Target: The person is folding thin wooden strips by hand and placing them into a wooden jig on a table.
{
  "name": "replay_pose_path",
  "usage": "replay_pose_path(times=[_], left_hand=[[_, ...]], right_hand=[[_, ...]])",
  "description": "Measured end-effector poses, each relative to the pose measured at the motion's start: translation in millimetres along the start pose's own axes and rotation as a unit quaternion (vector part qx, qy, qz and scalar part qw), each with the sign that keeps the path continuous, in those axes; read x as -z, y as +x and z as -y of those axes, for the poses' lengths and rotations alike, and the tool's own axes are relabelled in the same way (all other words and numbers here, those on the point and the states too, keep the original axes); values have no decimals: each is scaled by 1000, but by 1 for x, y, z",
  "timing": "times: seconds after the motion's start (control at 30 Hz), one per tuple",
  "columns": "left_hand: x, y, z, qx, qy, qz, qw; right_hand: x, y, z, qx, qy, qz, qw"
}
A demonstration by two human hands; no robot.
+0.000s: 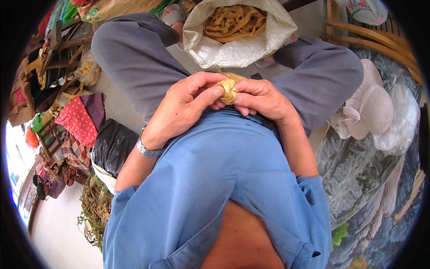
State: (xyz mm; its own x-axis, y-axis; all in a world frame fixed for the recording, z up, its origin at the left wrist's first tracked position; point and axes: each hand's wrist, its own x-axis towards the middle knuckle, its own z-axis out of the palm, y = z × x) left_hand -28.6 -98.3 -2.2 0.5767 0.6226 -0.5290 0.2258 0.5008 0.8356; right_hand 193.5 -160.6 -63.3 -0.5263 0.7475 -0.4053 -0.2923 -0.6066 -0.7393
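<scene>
Here, the yellow bundle: crinkled, slightly glossy strip material wound into a small rounded lump, held between both hands.
Left hand: fingers curled nearly closed, thumb and fingertips pinching the bundle's left side.
Right hand: likewise curled, pinching its right side.
Sack: white woven plastic, crumpled rim, wide mouth, beyond the hands.
Strips: flat, tan-yellow, tangled inside the sack.
</scene>
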Motion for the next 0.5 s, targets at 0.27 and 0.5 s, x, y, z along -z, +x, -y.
replay_pose_path(times=[0.27, 0.5], left_hand=[[6, 11, 15, -72, 66, -103, 990], [23, 14, -19, -151, 267, 86, 948]], right_hand=[[-21, 6, -5, 69, 64, -99, 991], [-11, -3, 6, 57, -74, -123, 988]])
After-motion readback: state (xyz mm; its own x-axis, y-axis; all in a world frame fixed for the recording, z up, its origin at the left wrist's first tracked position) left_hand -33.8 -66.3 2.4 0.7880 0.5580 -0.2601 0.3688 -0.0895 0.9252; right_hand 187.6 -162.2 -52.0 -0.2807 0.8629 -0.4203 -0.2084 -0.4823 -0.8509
